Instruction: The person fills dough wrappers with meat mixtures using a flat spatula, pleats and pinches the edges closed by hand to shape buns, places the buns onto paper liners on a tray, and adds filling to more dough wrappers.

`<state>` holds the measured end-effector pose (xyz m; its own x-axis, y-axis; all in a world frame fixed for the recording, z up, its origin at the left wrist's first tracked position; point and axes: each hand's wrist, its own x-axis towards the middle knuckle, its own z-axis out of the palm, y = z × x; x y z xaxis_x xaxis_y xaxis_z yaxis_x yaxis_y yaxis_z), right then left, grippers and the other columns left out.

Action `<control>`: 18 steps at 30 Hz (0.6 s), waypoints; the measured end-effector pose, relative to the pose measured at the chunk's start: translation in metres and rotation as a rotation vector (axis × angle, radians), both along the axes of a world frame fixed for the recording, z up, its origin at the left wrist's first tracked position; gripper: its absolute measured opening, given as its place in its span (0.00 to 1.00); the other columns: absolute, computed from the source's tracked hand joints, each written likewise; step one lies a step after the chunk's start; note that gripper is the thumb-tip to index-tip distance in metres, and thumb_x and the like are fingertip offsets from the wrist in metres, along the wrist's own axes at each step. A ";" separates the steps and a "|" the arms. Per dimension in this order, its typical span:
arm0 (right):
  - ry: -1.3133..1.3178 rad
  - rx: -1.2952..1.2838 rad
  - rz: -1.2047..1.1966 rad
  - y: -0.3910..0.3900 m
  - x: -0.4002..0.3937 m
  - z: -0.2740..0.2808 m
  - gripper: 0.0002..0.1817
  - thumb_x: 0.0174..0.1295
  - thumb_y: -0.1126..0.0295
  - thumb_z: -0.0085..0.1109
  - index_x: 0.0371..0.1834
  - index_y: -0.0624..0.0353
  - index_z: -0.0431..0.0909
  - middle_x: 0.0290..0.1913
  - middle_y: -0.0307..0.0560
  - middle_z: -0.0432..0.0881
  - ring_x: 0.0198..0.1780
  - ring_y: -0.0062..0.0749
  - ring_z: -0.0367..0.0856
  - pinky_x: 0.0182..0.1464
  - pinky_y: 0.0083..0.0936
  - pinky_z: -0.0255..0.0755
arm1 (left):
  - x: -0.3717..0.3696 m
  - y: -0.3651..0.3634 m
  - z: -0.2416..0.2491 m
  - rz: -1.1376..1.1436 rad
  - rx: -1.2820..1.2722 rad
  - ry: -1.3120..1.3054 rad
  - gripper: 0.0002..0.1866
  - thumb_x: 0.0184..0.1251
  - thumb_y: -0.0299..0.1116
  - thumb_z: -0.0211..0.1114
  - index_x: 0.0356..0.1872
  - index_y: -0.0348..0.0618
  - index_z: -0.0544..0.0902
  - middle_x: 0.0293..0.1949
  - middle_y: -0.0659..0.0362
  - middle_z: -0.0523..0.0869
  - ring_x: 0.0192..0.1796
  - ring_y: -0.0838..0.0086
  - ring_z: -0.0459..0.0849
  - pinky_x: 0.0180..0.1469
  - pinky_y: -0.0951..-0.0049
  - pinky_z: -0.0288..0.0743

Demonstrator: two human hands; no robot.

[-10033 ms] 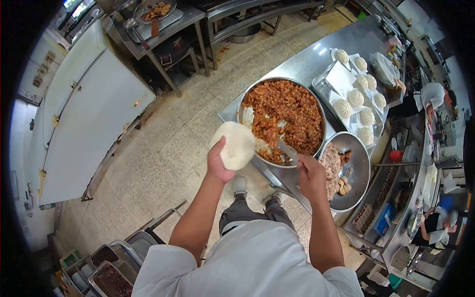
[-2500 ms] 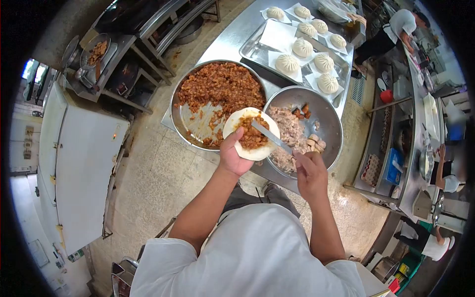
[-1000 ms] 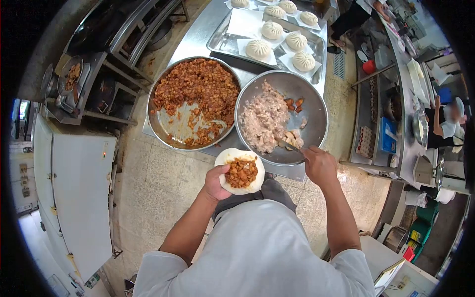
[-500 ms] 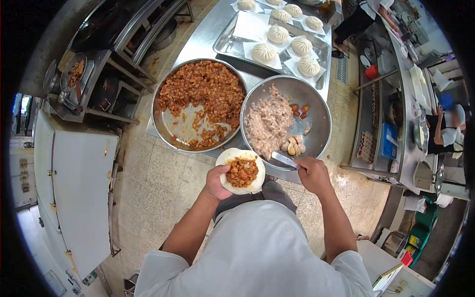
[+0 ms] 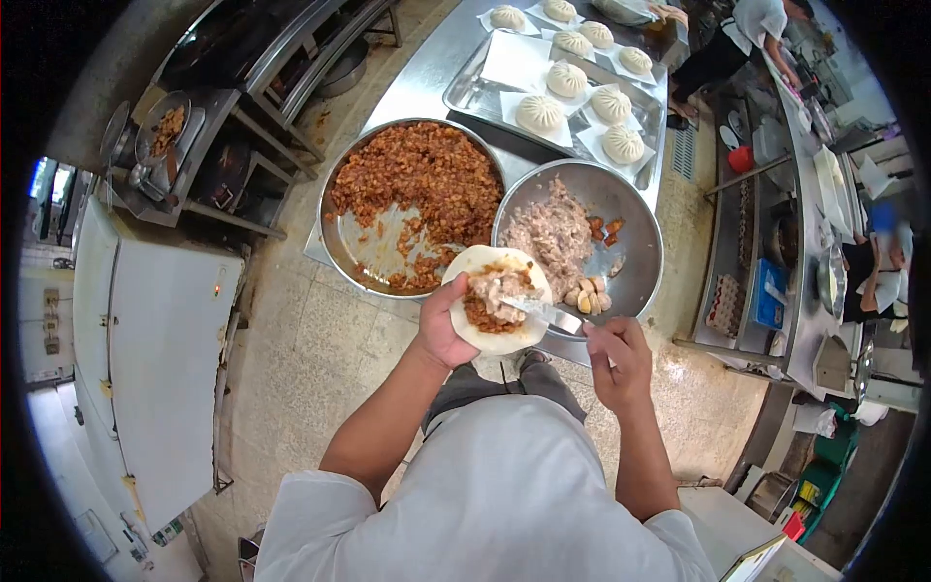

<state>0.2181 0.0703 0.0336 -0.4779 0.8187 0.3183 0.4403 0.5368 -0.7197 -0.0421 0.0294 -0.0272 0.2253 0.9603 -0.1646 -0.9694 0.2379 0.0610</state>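
My left hand [image 5: 444,325] holds a round dough wrapper [image 5: 490,341] from its left side, thumb on the rim. On the wrapper lies reddish-brown diced filling [image 5: 482,315], with a lump of pale minced meat [image 5: 499,288] over it. My right hand [image 5: 619,361] grips a flat metal spatula [image 5: 555,315], its blade touching the meat on the wrapper. Behind the wrapper stands a wide bowl of pale meat [image 5: 553,228], with several tan pieces [image 5: 590,295] at its near edge. To its left is a large pan of reddish-brown filling [image 5: 417,184].
A metal tray [image 5: 467,85] at the back of the steel table carries several pleated buns [image 5: 540,113] on paper squares. A white cabinet [image 5: 170,339] stands at left, and shelving [image 5: 718,281] at right. Other people [image 5: 752,39] work at the right side.
The spatula has moved left from the meat bowl to the wrapper. Pale meat now lies on the reddish-brown filling. The camera view has shifted slightly.
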 end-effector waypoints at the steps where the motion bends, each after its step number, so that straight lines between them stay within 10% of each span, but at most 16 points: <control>1: -0.043 0.018 -0.015 -0.001 -0.002 -0.003 0.18 0.54 0.84 0.64 0.48 0.55 0.86 0.36 0.48 0.78 0.33 0.37 0.79 0.32 0.28 0.73 | 0.002 0.002 0.002 0.013 0.008 0.009 0.33 0.67 0.45 0.65 0.69 0.39 0.69 0.66 0.48 0.77 0.68 0.53 0.76 0.72 0.48 0.66; 18: -0.252 0.085 -0.086 -0.011 -0.019 0.050 0.20 0.51 0.82 0.64 0.48 0.51 0.87 0.35 0.46 0.79 0.34 0.39 0.82 0.33 0.32 0.77 | 0.004 0.009 0.008 0.249 -0.004 0.090 0.34 0.63 0.40 0.65 0.70 0.42 0.69 0.66 0.50 0.76 0.68 0.54 0.75 0.73 0.49 0.65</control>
<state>0.1988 0.0594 0.0838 -0.4803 0.8354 0.2674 0.6464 0.5432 -0.5358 -0.0381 0.0387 -0.0188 -0.0340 0.9836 -0.1773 -0.9889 -0.0073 0.1487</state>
